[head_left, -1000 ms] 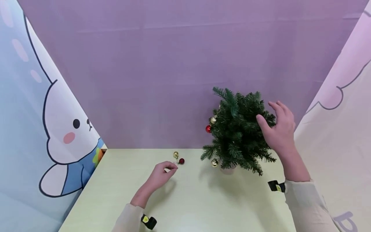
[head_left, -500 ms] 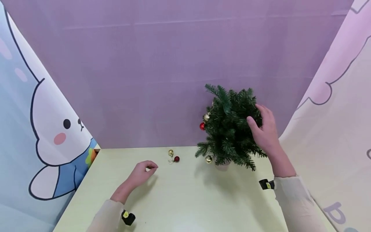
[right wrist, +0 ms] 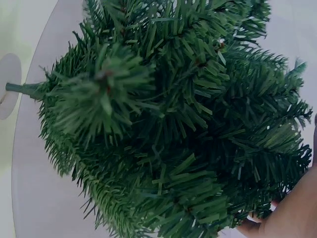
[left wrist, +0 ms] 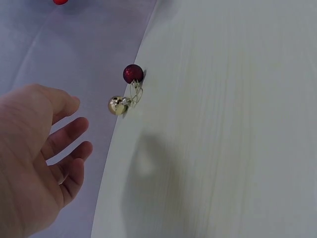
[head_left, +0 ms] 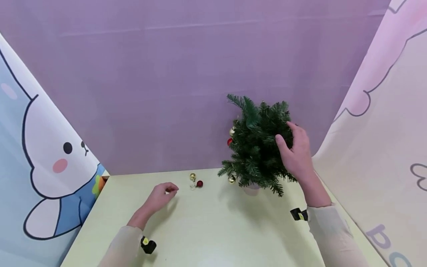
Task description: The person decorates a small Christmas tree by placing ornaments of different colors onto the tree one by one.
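My left hand (head_left: 161, 195) hovers low over the table, its fingers loosely curled and holding nothing. Just to its right lie a small gold Christmas bauble (head_left: 192, 177) and a dark red bauble (head_left: 199, 184), their thin hanging loops meeting between them. On the right stands a small green artificial Christmas tree (head_left: 257, 148), with my right hand (head_left: 295, 150) cupped loosely at its right side. Fingertips overlap the outer branches in the head view; needles partly hide them in the right wrist view. Gold baubles (head_left: 231, 179) and a bright red bauble (head_left: 229, 142) hang on the tree's left side.
The pale table (head_left: 200, 230) ends at the back against a purple cloth (head_left: 150, 92). Printed curtains, one with a cartoon rabbit (head_left: 53, 148), hang at both sides. The tree's pinkish base (head_left: 251, 190) stands near the back edge.
My left hand has drawn back to the left from the two loose baubles. The right hand has come in closer to the tree. The head view has shifted slightly to the right.
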The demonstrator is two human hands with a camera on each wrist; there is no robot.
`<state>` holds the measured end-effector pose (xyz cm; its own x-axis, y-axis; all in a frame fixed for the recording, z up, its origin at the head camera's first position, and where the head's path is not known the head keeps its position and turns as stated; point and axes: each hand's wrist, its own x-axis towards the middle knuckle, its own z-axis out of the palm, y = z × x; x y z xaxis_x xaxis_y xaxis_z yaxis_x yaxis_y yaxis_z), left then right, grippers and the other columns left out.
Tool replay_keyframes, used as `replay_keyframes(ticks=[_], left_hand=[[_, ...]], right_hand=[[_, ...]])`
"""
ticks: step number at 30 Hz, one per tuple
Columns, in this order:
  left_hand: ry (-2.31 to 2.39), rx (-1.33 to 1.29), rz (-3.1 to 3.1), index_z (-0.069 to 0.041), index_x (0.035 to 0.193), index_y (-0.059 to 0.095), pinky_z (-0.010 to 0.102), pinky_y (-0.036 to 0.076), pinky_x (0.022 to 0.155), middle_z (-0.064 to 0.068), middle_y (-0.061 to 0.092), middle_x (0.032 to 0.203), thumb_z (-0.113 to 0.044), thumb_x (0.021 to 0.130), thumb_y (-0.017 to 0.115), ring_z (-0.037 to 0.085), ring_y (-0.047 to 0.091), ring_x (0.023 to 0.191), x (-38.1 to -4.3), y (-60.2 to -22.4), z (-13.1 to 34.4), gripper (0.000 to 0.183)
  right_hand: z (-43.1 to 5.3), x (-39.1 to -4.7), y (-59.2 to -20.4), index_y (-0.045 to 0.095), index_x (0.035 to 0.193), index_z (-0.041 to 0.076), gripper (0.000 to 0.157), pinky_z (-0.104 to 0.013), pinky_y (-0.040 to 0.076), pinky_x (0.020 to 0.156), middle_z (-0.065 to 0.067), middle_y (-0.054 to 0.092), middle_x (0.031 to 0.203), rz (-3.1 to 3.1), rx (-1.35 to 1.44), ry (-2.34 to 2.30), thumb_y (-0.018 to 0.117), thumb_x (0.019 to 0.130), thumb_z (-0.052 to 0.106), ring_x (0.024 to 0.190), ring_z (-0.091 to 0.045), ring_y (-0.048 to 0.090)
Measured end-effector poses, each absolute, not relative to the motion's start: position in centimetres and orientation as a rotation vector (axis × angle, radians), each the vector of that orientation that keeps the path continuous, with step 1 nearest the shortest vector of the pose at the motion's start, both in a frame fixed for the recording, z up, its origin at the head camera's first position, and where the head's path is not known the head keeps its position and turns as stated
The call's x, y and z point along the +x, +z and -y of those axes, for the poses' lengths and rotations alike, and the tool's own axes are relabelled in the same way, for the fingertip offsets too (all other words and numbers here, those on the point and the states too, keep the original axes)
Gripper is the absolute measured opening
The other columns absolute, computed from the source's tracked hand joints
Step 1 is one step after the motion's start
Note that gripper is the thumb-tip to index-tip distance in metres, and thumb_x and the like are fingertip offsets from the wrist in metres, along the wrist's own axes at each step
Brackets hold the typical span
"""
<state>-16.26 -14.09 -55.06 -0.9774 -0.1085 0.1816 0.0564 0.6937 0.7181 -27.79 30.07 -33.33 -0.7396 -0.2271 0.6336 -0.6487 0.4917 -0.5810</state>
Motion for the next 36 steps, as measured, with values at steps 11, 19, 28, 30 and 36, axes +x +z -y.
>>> replay_keyframes(ticks=[11,19,28,30,36], left_hand=[[-1.12,0.123,2.719,-0.007,0.101,0.072,0.041,0.048,0.082,-0.004,0.067,0.092,-0.01,0.09,0.066,0.019,0.058,0.09,-19.4,-54.9,11.1,0.013],[-0.965,0.175,2.761,-0.012,0.101,0.072,0.042,0.049,0.079,0.002,0.065,0.101,-0.016,0.087,0.068,0.022,0.061,0.089,-21.4,-56.0,8.5,0.016],[-0.821,0.177,2.741,-0.013,0.11,0.072,0.048,0.049,0.079,0.013,0.057,0.116,-0.017,0.079,0.072,0.035,0.054,0.104,-22.1,-56.4,5.9,0.031],[-0.77,0.191,2.754,-0.015,0.11,0.072,0.047,0.048,0.082,0.012,0.055,0.119,-0.019,0.079,0.073,0.036,0.052,0.107,-21.9,-56.8,5.7,0.031],[-0.723,0.177,2.748,-0.016,0.117,0.069,0.051,0.043,0.09,0.017,0.051,0.129,-0.027,0.083,0.074,0.04,0.046,0.115,-22.0,-57.7,5.4,0.036]], right_hand=[[-29.5,-26.2,-33.4,0.036,0.15,0.009,0.06,-0.062,0.022,0.105,-0.02,0.037,0.147,2.242,0.656,1.07,0.049,0.1,0.04,0.134,-0.045,0.03],[-29.2,-25.2,-33.9,0.036,0.15,0.008,0.057,-0.063,0.026,0.103,-0.021,0.039,0.146,2.233,0.668,1.018,0.049,0.101,0.034,0.131,-0.046,0.033],[-28.7,-24.1,-33.8,0.034,0.151,0.007,0.052,-0.059,0.026,0.105,-0.019,0.04,0.146,2.204,0.699,0.988,0.044,0.102,0.021,0.133,-0.041,0.034],[-28.5,-23.8,-34.0,0.034,0.15,0.006,0.052,-0.059,0.027,0.105,-0.019,0.04,0.146,2.207,0.707,0.981,0.045,0.101,0.02,0.133,-0.041,0.034],[-27.8,-23.1,-34.1,0.032,0.151,0.008,0.054,-0.06,0.026,0.105,-0.017,0.037,0.148,2.232,0.72,0.991,0.047,0.102,0.024,0.135,-0.04,0.031]])
